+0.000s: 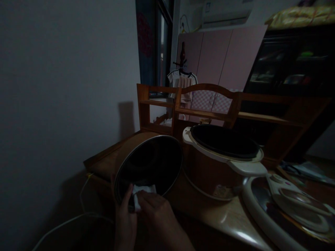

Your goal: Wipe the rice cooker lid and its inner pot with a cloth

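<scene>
A large round inner pot [154, 157], brown outside and dark inside, is tilted with its mouth toward me. My left hand [126, 212] grips its lower left rim, thumb inside the edge and the other fingers hidden behind the wall. In my right hand [155, 207] a crumpled white cloth [143, 190] is pressed against the inside of the lower rim. To the right stands a brown electric cooker body [209, 170] with white handles and a dark opening. Its large lid [285, 205], with a pale rim and a raised handle, lies at the lower right.
The pots stand on a wooden desk [204, 209] with a wooden shelf rack [206, 87] along its back. A white cord [62, 226] hangs at the left, beside the grey wall [65, 87]. Farther back are pink cabinets [214, 55] and hanging clothes [183, 82].
</scene>
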Motion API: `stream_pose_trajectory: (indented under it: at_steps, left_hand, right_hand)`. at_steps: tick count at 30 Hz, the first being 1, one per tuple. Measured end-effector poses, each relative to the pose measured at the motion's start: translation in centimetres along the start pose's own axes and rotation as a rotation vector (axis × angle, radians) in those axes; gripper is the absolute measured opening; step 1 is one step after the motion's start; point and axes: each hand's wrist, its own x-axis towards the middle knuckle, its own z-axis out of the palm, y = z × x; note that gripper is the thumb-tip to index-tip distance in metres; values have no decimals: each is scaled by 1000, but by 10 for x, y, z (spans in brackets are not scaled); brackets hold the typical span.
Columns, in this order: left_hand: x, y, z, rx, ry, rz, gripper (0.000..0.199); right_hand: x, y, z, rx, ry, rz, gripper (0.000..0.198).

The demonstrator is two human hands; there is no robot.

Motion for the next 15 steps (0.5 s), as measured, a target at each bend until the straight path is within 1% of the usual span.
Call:
stream_pose_trajectory:
  at_steps: [3,5,8,10,13,15]
  left_hand:
    - [-3,1,2,-70,67,-115,24]
    - [-7,3,4,-125,116,-164,23]
    - [-13,8,8,-156,128,-205,24]
    - [-15,11,12,-172,100,-197,26]
    - [-15,14,15,-210,65,-115,30]
    - [-15,14,16,-220,45,-94,31]
  right_hand:
    - [-2,3,-3,-14,-15,-6,48]
    - [-3,6,-5,-31,-36,-10,46]
    - [-5,8,-13,-64,-58,-6,42]
    - [-4,9,-20,-91,-65,11,38]
    - [-3,12,-33,-130,-71,48,32]
    - [-2,16,-40,-153,-65,80,28]
